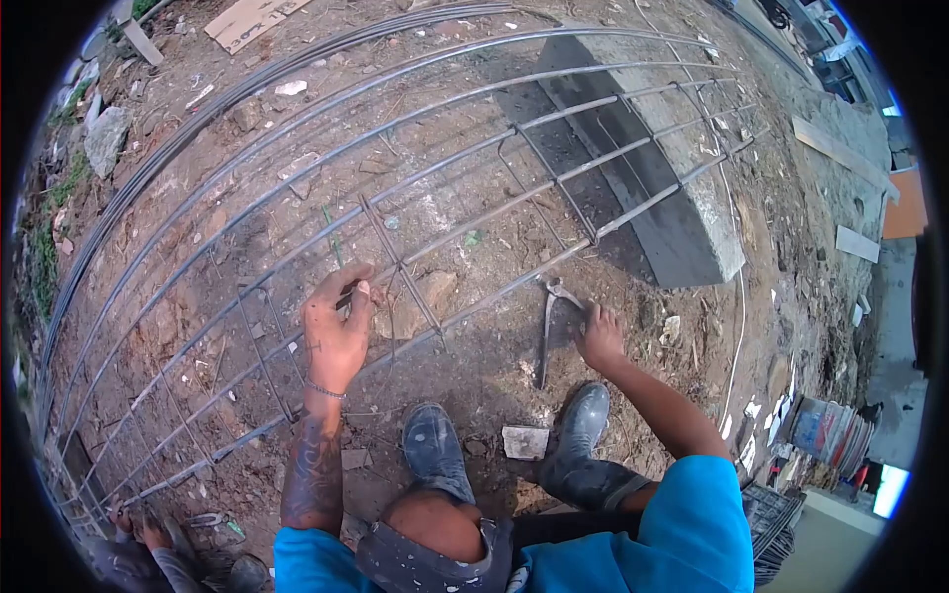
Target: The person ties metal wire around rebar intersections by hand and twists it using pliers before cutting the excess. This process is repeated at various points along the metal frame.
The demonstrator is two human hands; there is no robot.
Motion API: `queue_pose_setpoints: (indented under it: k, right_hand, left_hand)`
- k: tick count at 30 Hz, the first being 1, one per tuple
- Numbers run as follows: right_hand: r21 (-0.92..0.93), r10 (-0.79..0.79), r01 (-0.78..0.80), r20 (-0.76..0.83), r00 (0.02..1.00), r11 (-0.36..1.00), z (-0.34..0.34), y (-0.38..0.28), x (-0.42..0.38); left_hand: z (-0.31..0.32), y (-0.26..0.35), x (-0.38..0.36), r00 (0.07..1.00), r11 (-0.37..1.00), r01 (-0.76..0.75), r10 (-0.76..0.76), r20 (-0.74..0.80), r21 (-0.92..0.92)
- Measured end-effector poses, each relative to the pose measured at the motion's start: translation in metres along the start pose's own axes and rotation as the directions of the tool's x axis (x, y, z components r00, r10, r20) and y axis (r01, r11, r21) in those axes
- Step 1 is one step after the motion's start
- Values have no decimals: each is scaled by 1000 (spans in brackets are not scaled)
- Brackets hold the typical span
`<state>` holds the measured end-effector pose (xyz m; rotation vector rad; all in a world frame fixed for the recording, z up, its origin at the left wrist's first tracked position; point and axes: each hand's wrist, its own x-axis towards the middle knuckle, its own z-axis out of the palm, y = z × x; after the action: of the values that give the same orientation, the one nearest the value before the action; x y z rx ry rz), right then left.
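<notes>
A steel rebar cage of long bars and square stirrups stretches across the ground in front of me. My left hand is at its near side, by a stirrup, with thumb and forefinger brought together; whatever they pinch is too small to make out. My right hand grips one handle of metal pincers. The tool's jaws point away from me, just below the nearest long bar, and its other handle hangs free, spread apart. Both hands are on the near side of the cage, apart from each other.
A grey concrete block lies under the cage's right end. Loose long bars curve along the far side. Another person's hand shows at lower left. Stones, a broken tile and a stack of buckets are around my boots.
</notes>
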<state>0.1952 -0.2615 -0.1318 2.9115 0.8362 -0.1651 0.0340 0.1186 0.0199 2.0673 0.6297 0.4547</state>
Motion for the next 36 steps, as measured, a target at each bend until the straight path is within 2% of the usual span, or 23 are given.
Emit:
queue_pose_setpoints:
  k: [2,4,6,7,8,9,10,12,15,17,18,20,21,23,25,27,28,29,30,31,33,34,36]
  right_hand:
    - [125,14,-31,130,991,992,28,19,-5]
    - [133,-42,17,183,982,991,43,33,1]
    - [147,-57,42,102,993,988,46,31,-5]
    - [150,-78,74,20,997,986,43,26,-10]
    - [155,-84,78,33,996,985,36,18,-19]
    - [355,-16,-16,87,996,935,26,4,-26]
    - [535,31,-111,157,987,838,16,-10,-35]
    - [621,65,-143,147,987,771,5,-40,-52]
    - [706,-116,99,-24,993,701,-35,-58,-59]
    - [798,-185,277,-209,960,536,-75,-72,-55]
    - [794,-198,281,-205,959,538,-91,-77,-56]
    - [955,-106,-16,50,993,295,-122,-87,-54]
    - [951,-114,-14,52,992,308,-139,-84,-52]
    - [945,-216,-307,324,921,109,-178,-76,-35]
    - [838,-248,-274,424,871,471,-233,-76,3]
    - [736,-396,-175,530,750,655,-280,-76,40]
    - [722,-393,-171,541,743,670,-298,-82,53]
    - [714,-464,-153,586,665,683,-314,-90,67]
    - [709,-527,-135,624,577,692,-326,-101,80]
    - [692,-521,-128,639,566,710,-337,-114,92]
    - [552,-433,-261,809,396,792,-353,-146,116]
    - [457,-370,-245,869,328,855,-360,-163,129]
    - [356,-303,-173,914,268,918,-367,-195,148]
  left_hand:
    - [-6,2,-16,997,995,-50,54,-46,90]
    - [-5,6,-48,869,954,-128,240,-433,272]
    - [6,-3,-111,880,950,-297,312,-357,99]
    - [17,-4,-120,925,927,-372,375,-64,47]
    - [33,-2,-131,883,908,-418,413,225,-25]
    - [64,-11,-136,875,971,-219,241,420,-100]
    - [90,-8,-134,828,980,143,-40,559,-141]
    - [158,-46,-152,877,994,17,35,480,-104]
    - [202,-47,-154,860,997,37,2,509,-67]
    - [196,-23,-141,747,915,86,203,633,-395]
    - [193,-11,-140,755,912,92,198,625,-400]
    - [179,15,-136,579,941,-56,303,757,-333]
    - [163,35,-122,588,938,-52,307,749,-343]
    - [117,73,-79,293,978,-163,172,940,-128]
    - [65,84,-77,360,926,-275,348,866,-258]
    - [0,90,-58,385,884,6,429,817,-467]
    - [-32,81,-52,486,836,98,433,759,-540]
    - [-72,75,-43,623,810,147,370,689,-568]
    - [-92,66,-43,851,760,224,154,503,-610]
    - [-101,58,-42,954,687,279,-116,278,-671]
    - [-74,24,-5,995,953,27,-54,-81,-302]
    - [-56,8,1,992,946,30,-67,-104,-322]
    - [-26,-16,10,951,931,-249,287,-113,267]
